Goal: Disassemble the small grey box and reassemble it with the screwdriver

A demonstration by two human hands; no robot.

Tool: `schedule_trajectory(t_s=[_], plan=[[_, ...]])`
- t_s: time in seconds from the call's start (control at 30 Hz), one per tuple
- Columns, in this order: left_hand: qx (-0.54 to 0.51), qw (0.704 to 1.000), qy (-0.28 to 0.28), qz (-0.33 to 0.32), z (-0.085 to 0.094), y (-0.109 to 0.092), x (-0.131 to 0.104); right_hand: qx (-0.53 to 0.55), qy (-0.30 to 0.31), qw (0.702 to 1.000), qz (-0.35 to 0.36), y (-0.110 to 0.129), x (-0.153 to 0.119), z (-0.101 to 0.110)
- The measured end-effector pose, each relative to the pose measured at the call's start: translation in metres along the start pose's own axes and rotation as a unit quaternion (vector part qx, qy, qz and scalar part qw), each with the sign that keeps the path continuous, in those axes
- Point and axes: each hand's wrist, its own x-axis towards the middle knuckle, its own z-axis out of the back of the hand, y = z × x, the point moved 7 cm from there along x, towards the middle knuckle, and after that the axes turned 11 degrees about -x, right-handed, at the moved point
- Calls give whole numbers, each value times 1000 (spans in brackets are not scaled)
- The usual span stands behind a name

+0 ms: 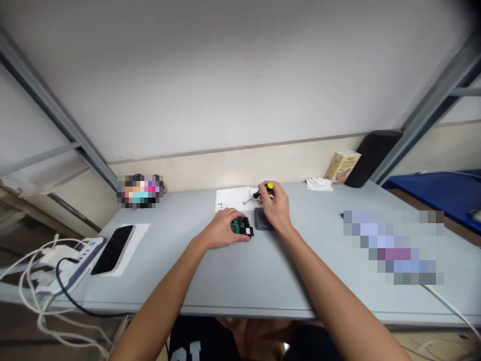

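My left hand (222, 228) is closed around a green circuit board (241, 225) with black parts and a small white label, low over the table. In my right hand (277, 204) is a screwdriver (257, 193) with a black and yellow handle. Its thin shaft slants down to the left, and the tip is at a white sheet of paper (233, 196) where several tiny dark pieces, perhaps screws, lie. Just under my right hand sits a dark grey box (264, 220), partly hidden by the hand.
A phone (113, 249) lies on paper at the left, beside a power strip (75, 265) with tangled cables. Crumpled tissue (319, 184), a drink carton (342, 166) and a black cylinder (372, 158) stand at the back right. Blurred-out items are at both sides.
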Motion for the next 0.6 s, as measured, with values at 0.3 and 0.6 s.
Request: schedule_trajectory(t_s=[0.3,0.6], plan=[[-44,981,-185,41,25,22,1,134,-31,983,-122,5,2,9],[-34,980,-196,-11,30,20,2,174,-8,976,-130,12,1,1]])
